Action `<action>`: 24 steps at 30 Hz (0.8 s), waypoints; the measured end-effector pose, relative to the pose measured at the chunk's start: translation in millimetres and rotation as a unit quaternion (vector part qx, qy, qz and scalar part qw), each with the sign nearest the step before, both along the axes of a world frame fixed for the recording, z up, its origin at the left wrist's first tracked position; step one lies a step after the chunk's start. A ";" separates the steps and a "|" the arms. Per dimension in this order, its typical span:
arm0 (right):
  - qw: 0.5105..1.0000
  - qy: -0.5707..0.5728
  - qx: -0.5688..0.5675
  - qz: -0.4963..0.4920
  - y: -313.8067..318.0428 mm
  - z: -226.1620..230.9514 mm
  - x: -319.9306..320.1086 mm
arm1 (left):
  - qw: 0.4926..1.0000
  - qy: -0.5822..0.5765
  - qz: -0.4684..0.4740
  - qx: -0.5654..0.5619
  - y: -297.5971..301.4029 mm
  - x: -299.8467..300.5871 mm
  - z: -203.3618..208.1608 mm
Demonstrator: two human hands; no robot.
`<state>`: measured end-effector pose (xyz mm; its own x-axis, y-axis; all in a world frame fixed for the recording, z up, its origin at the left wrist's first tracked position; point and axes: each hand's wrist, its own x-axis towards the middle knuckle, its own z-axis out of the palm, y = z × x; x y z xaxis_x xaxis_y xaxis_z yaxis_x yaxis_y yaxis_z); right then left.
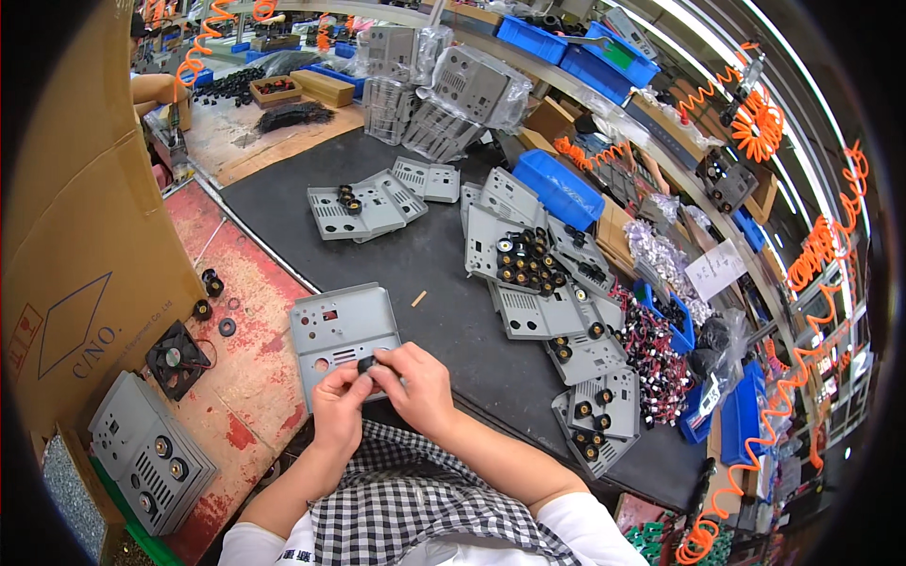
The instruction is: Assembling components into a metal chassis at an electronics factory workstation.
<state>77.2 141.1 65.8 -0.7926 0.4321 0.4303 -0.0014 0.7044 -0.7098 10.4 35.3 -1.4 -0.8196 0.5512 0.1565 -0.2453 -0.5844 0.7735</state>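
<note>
Just in front of me a grey metal panel [359, 304] with punched holes and slots lies at the edge of the dark mat. Over its near part my left hand [338, 401] and my right hand [415, 385] meet, fingertips closed round a small black round part [366, 363]. Its exact kind is mostly hidden by the fingers. Left of the panel are a black cooling fan [177, 359] with wires and a loose black ring [226, 326]. Several small black round parts [202, 308] lie near the cardboard box.
A tall cardboard box [85, 189] stands at left, above stacked grey panels [132, 443]. More panels [528, 311] carrying black round parts spread across the dark mat [274, 203]. At right are blue bins [559, 189], wire bundles [651, 363] and orange coiled hoses [755, 127].
</note>
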 end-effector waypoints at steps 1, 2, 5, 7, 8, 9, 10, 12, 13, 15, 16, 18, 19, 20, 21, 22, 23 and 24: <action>0.996 0.010 0.088 0.005 0.1 2.3 -0.7 | 0.993 -0.095 -0.055 0.031 -2.8 -2.8 -2.8; 0.996 0.012 0.089 0.003 -2.1 6.4 -0.1 | 0.974 -0.188 -0.109 0.062 -5.2 -5.0 -5.9; 0.964 0.037 0.110 0.241 -12.4 18.1 3.7 | 0.969 -0.200 -0.129 0.061 -10.9 4.3 23.7; 0.949 0.039 0.105 0.294 -15.3 32.4 2.3 | 0.988 -0.121 -0.093 -0.025 -20.8 15.4 55.8; 0.943 0.031 0.092 0.317 -2.8 27.1 -5.6 | 0.988 -0.122 -0.091 -0.025 -17.0 10.2 39.9; 0.973 -0.007 0.050 0.225 12.4 22.0 -10.6 | 0.970 -0.194 -0.137 0.060 -14.4 1.5 14.0; 0.991 -0.045 0.008 0.127 32.5 10.5 -12.9 | 0.937 -0.263 -0.182 0.143 -15.9 -5.5 -1.0; 0.970 -0.130 -0.153 0.139 57.4 -3.2 -11.6 | 0.930 -0.288 -0.175 0.146 -11.6 -14.1 -0.9; 0.968 -0.129 -0.136 0.165 48.9 5.0 -5.2 | 0.940 -0.271 -0.167 0.123 -14.1 -11.5 -0.8; 0.971 -0.085 -0.081 0.207 34.1 20.0 -5.8 | 0.941 -0.268 -0.164 0.123 -12.2 -10.7 3.4; 0.972 -0.085 -0.084 0.204 26.2 21.4 -6.1 | 0.941 -0.270 -0.166 0.120 -14.4 -9.0 4.7; 0.976 -0.093 0.062 0.189 15.2 23.9 -7.4 | 0.947 -0.262 -0.154 0.103 -19.2 -5.9 9.7; 0.978 -0.073 0.075 0.180 10.0 26.7 -7.3 | 0.952 -0.257 -0.144 0.085 -22.1 -6.1 11.9; 0.978 -0.074 0.074 0.181 8.7 23.4 -8.9 | 0.952 -0.258 -0.143 0.084 -24.7 -6.9 10.8; 0.979 -0.053 0.112 0.165 6.3 19.6 -10.1 | 0.957 -0.252 -0.125 0.076 -29.6 -6.7 8.8; 0.977 -0.032 0.149 0.149 3.2 17.2 -12.0 | 0.961 -0.245 -0.106 0.067 -35.5 -6.8 5.4; 0.980 -0.028 0.135 0.145 0.8 17.1 -16.3 | 0.960 -0.254 -0.100 0.061 -41.7 -7.6 -3.7; 0.980 -0.030 0.130 0.146 -0.9 11.3 -20.7 | 0.960 -0.257 -0.098 0.058 -44.6 -5.7 -2.4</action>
